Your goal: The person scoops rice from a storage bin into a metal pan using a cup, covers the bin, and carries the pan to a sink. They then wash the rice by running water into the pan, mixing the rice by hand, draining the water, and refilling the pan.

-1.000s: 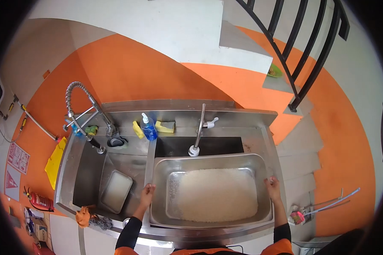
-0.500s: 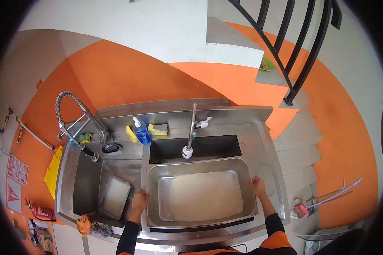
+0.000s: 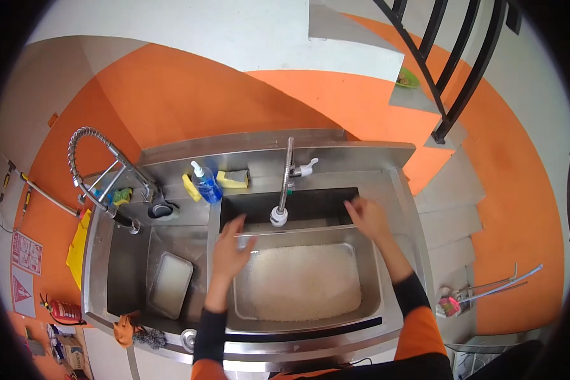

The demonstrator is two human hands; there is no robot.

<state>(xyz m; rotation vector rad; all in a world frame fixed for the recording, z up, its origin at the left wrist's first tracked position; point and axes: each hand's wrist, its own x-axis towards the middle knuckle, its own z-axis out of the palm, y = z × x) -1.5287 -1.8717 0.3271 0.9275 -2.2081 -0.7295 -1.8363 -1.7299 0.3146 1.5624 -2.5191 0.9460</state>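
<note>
Both my hands hover over the far side of a large rectangular steel pan (image 3: 372,278) set on the right sink. A broad layer of white, rice-like grains (image 3: 304,282) covers its bottom. My left hand (image 3: 232,251) is above the pan's far left corner, thumb and fingers apart, holding nothing. Over the far right corner is my right hand (image 3: 368,218), its fingers stretched toward the sink opening and slightly blurred, with nothing visible in them. Between the hands hangs a flexible faucet (image 3: 285,183) with a white nozzle (image 3: 278,216), beyond the pan's far rim.
The left basin (image 3: 128,272) holds a smaller tray (image 3: 172,285) of cloudy liquid. A blue soap bottle (image 3: 207,183), a yellow sponge (image 3: 233,179) and a spring faucet (image 3: 107,158) stand along the back. An orange cloth (image 3: 125,330) hangs at the front left edge.
Both hands have left the pan's left and right sides and moved forward and inward over its far corners. A round metal piece now shows beside my left sleeve. The view has shifted slightly.
</note>
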